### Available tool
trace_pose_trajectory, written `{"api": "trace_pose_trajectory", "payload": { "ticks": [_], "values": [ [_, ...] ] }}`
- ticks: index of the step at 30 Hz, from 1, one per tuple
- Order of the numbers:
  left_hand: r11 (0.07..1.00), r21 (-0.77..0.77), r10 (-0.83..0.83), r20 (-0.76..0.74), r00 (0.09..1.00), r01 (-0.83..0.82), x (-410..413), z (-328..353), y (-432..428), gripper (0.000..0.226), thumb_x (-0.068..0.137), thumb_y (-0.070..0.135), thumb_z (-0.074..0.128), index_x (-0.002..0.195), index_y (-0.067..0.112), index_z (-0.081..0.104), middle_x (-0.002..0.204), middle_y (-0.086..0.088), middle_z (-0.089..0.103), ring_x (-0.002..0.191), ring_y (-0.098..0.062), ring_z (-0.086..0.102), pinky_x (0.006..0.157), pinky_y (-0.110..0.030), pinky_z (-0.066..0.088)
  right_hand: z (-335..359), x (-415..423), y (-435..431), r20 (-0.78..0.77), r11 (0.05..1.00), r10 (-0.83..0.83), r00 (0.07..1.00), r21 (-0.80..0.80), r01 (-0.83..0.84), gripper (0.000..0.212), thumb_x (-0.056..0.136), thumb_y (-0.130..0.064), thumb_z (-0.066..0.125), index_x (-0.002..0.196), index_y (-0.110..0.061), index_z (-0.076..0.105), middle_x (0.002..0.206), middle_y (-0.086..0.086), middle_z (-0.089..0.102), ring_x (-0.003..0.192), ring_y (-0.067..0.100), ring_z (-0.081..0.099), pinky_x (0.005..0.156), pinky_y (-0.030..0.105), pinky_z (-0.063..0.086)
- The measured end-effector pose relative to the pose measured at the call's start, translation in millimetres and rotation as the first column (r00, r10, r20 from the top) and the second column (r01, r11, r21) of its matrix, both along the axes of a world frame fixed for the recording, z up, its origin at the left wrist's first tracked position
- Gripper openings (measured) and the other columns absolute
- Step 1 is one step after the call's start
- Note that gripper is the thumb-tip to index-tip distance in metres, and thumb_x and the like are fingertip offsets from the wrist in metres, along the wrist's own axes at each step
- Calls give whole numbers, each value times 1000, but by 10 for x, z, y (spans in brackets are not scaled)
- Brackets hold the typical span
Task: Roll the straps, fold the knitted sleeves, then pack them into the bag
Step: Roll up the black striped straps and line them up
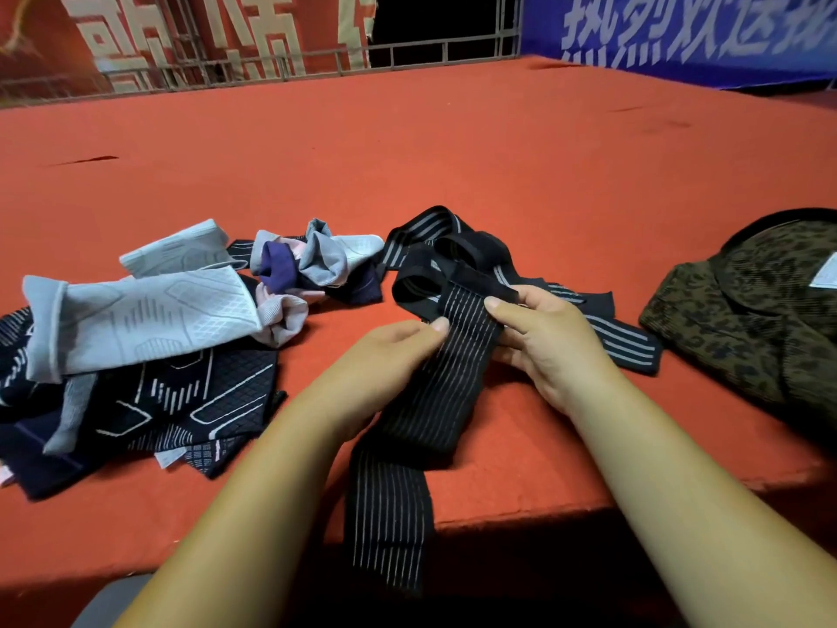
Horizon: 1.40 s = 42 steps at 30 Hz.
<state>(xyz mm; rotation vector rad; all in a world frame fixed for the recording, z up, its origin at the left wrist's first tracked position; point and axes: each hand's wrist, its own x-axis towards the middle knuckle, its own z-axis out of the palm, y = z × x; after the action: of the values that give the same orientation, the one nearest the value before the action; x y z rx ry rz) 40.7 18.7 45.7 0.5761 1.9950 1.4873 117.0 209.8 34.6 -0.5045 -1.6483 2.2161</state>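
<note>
A long black strap with thin grey lines [446, 369] runs from between my hands down over the table's front edge. My left hand [389, 355] pinches its left side and my right hand [550, 337] grips its right side near the top. Behind my hands lies a tangle of other black straps with grey stripes [435, 247]. To the left sits a heap of knitted sleeves: a light grey one [149, 319] on top, a dark patterned one [199, 396] under it, and crumpled grey and purple ones [308, 265]. A leopard-print bag [761, 310] lies at the right.
Everything rests on a red felt-covered table [407, 151] whose front edge runs just under my forearms. A metal railing [407, 52] and red and blue banners stand beyond the far side.
</note>
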Motion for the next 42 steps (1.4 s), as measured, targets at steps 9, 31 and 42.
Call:
{"api": "trace_pose_trajectory", "payload": {
  "ticks": [9,31,42],
  "values": [
    [964,238,192,-301,934,-122,-84,43,-2,14,105,19,65,112,19,78,106,-2,82,104,-21,77,99,-52,58,68,-22,-266,-93,967,35,995,255,-10,12,104,-19,70,111,-10,75,96,14,80,79,22,75,68,37,64],
    [946,215,237,49,970,-242,-419,-313,-26,17,105,18,65,105,11,80,103,-14,82,89,-22,72,85,-37,52,-222,-389,146,621,127,-163,766,784,-608,65,108,-66,39,168,-48,23,181,-6,10,167,26,9,134,47,12],
    [943,228,244,30,969,-244,-620,-373,-70,17,105,21,65,103,13,80,101,-12,82,89,-24,73,89,-42,53,-108,-1144,423,644,249,-223,732,763,-596,63,103,-75,39,163,-55,31,171,11,29,156,50,21,128,58,21]
  ]
}}
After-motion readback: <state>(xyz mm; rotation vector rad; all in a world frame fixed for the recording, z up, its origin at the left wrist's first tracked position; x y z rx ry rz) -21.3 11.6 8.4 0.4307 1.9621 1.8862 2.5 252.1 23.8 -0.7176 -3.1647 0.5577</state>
